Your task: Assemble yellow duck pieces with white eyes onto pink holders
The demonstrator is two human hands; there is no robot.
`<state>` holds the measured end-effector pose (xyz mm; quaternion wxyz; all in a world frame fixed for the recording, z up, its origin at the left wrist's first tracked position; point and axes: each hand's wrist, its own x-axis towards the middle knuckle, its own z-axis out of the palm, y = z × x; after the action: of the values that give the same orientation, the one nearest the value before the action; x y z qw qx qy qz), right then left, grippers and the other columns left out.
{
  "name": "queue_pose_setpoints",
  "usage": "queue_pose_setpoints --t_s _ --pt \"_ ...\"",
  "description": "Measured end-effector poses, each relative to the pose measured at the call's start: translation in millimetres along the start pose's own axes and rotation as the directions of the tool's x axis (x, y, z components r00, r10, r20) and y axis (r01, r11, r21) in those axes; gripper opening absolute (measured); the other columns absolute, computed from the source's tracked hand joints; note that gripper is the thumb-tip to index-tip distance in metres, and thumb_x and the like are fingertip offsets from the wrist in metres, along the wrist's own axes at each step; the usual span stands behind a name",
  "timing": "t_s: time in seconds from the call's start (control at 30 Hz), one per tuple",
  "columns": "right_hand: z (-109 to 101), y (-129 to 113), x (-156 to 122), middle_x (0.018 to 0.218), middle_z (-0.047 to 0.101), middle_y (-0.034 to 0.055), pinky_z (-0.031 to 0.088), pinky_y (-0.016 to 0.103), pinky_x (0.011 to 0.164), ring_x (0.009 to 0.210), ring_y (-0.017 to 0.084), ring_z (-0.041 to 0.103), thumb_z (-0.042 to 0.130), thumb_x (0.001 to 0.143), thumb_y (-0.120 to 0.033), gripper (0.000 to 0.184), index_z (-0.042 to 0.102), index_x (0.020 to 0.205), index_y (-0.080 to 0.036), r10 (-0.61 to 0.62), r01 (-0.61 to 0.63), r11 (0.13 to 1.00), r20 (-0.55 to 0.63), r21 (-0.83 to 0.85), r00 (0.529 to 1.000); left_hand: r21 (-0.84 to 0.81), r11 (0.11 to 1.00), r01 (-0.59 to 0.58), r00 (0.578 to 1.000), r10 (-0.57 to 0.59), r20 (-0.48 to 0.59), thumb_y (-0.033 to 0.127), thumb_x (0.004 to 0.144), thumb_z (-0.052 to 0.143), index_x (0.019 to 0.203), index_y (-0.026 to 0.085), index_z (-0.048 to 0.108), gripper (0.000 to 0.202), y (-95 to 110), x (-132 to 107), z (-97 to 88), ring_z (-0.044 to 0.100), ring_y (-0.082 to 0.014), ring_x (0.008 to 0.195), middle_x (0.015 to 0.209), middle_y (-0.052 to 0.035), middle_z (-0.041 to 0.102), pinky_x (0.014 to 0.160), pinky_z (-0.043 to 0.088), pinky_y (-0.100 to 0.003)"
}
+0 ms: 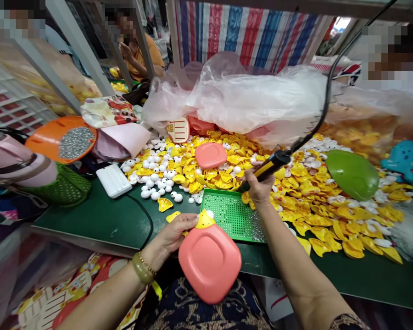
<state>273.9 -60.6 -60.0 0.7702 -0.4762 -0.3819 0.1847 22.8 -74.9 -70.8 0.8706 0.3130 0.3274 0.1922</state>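
Note:
My left hand [179,229] pinches a yellow plastic piece [205,221] with a white ball on it, set at the top corner of a coral-pink rounded square plastic part [209,263]. That part hangs over my lap, its flat face with a raised ring towards me. My right hand [259,185] is wrapped round a black corded electric screwdriver [273,166], its lower end pointing down-left above a green perforated tray [223,213]. Small silver screws [258,224] lie at the tray's right end, partly behind my right forearm.
Yellow plastic pieces [320,220] and white eye balls [154,176] are heaped across the green table [72,217]. Another coral part [211,155] lies on the heap. A white power bank [113,180], an orange dish [65,137] of screws and a green scoop [353,174] stand around. Co-workers sit beyond.

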Motion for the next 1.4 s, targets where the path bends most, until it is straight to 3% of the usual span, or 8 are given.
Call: queue_pose_setpoints --t_s 0.17,0.3,0.37,0.47,0.6,0.73,1.03,1.4 --pt "-45 -17 9 0.054 0.055 -0.0077 0.050 0.027 0.048 0.044 0.012 0.058 0.073 0.065 -0.038 0.029 0.055 0.077 -0.020 -0.070 0.066 0.997 -0.080 -0.051 0.994 0.048 0.993 0.109 0.988 -0.113 0.101 0.030 0.059 0.083 0.081 0.007 0.073 0.033 -21 12 26.5 0.062 -0.0125 0.060 0.072 -0.0097 0.070 0.059 0.047 -0.020" --pt "-64 -51 10 0.054 0.053 -0.0062 0.050 0.027 0.051 0.047 0.012 0.056 0.070 0.066 -0.038 0.025 0.054 0.071 -0.019 -0.208 0.213 0.977 -0.166 0.007 0.964 0.081 0.983 0.167 0.984 -0.171 0.041 0.030 0.057 0.083 0.076 0.008 0.073 0.031 -22 20 44.6 0.062 -0.0122 0.059 0.069 -0.0080 0.069 0.059 0.047 -0.021" --pt "-66 -68 2 0.056 0.052 -0.0063 0.049 0.027 0.051 0.048 0.011 0.054 0.069 0.067 -0.040 0.027 0.056 0.079 -0.021 -0.208 0.219 0.969 -0.105 0.110 0.973 0.121 0.974 0.192 0.981 -0.194 0.003 0.030 0.056 0.083 0.072 0.009 0.073 0.029 -17 21 50.8 0.060 -0.0112 0.055 0.066 -0.0068 0.069 0.057 0.046 -0.021" --pt "-63 -79 -16 0.061 0.053 -0.0057 0.049 0.027 0.050 0.049 0.011 0.053 0.069 0.067 -0.047 0.035 0.056 0.089 -0.023 -0.117 0.094 0.968 0.086 0.234 0.989 0.180 0.964 0.198 0.980 -0.196 -0.032 0.029 0.056 0.083 0.067 0.010 0.072 0.025 -8 20 56.6 0.057 -0.0090 0.051 0.061 -0.0046 0.068 0.054 0.044 -0.019" --pt "-57 -57 -41 0.062 0.053 -0.0060 0.048 0.028 0.050 0.049 0.011 0.051 0.074 0.063 -0.052 0.046 0.053 0.095 -0.026 0.007 -0.085 0.957 0.270 0.277 0.963 0.210 0.957 0.201 0.978 -0.182 -0.105 0.026 0.052 0.084 0.075 0.010 0.074 0.029 -6 24 58.9 0.061 -0.0120 0.057 0.069 -0.0068 0.071 0.058 0.047 -0.021" --pt "-52 -31 -50 0.061 0.052 -0.0065 0.047 0.029 0.051 0.048 0.011 0.050 0.074 0.062 -0.053 0.052 0.052 0.101 -0.026 0.076 -0.157 0.953 0.297 0.259 0.952 0.227 0.952 0.207 0.973 -0.177 -0.147 0.024 0.050 0.084 0.081 0.009 0.074 0.036 -10 30 59.3 0.062 -0.0125 0.057 0.072 -0.0083 0.072 0.058 0.047 -0.022" --pt "-51 -26 -48 0.059 0.050 -0.0068 0.046 0.028 0.049 0.046 0.010 0.048 0.070 0.064 -0.057 0.062 0.051 0.113 -0.024 0.120 -0.191 0.961 0.321 0.199 0.940 0.210 0.961 0.182 0.979 -0.157 -0.127 0.025 0.053 0.083 0.078 0.008 0.074 0.031 -13 35 59.8 0.063 -0.0139 0.061 0.070 -0.0086 0.071 0.063 0.048 -0.024" --pt "-55 -22 -51 0.063 0.055 -0.0054 0.046 0.027 0.051 0.050 0.010 0.051 0.071 0.067 -0.048 0.047 0.056 0.103 -0.022 0.110 -0.198 0.943 0.311 0.267 0.944 0.171 0.968 0.184 0.979 -0.165 -0.118 0.024 0.055 0.083 0.071 0.008 0.071 0.026 -15 35 57.2 0.063 -0.0144 0.060 0.070 -0.0091 0.070 0.061 0.048 -0.025"
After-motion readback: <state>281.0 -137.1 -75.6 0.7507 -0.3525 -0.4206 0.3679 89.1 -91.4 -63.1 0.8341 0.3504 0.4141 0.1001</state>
